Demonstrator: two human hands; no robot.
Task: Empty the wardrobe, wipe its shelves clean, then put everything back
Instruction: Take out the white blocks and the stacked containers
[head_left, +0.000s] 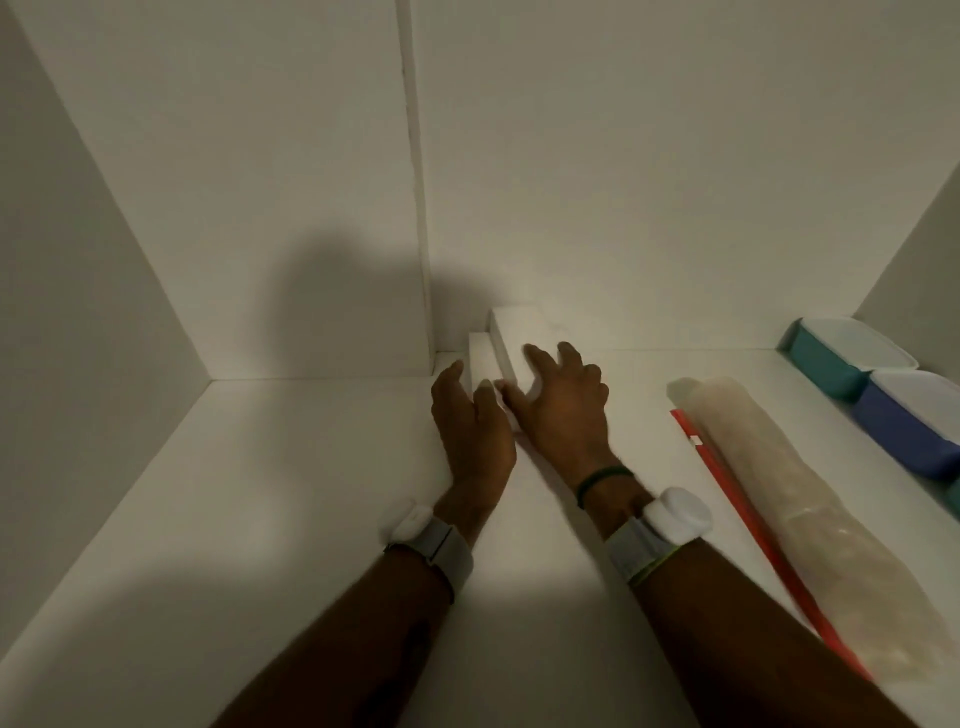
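Both forearms came in from the bottom edge, each wearing a grey wrist strap with a white pod on it, left one (415, 525) and right one (675, 512). The right wrist also had a thin green band (602, 480).

Further in, the two hands met at a pair of white boxes at the back of the wardrobe shelf (260, 493), just right of the seam (415, 182) in the back panel. The taller box (519, 332) sat against the back wall, with a lower box (475, 358) touching its left side.

The left hand (470, 415) was edge-on with its fingers pretty straight against the near end of the lower box, not curled round anything. The right hand (558, 410) lay with its fingers spread loosely over the top of the taller box and the thumb at the near end, so more resting than gripping.

Off to the right on the same shelf, a long roll (810, 509) in cloudy plastic wrap lay pointing front to back, with a thin red stick (727, 493) right alongside its left edge. Beyond that, by the right wall, were a teal container (831, 364) and a blue container (914, 415), both with pale lids, touching each other. The hands were well apart from all of that.
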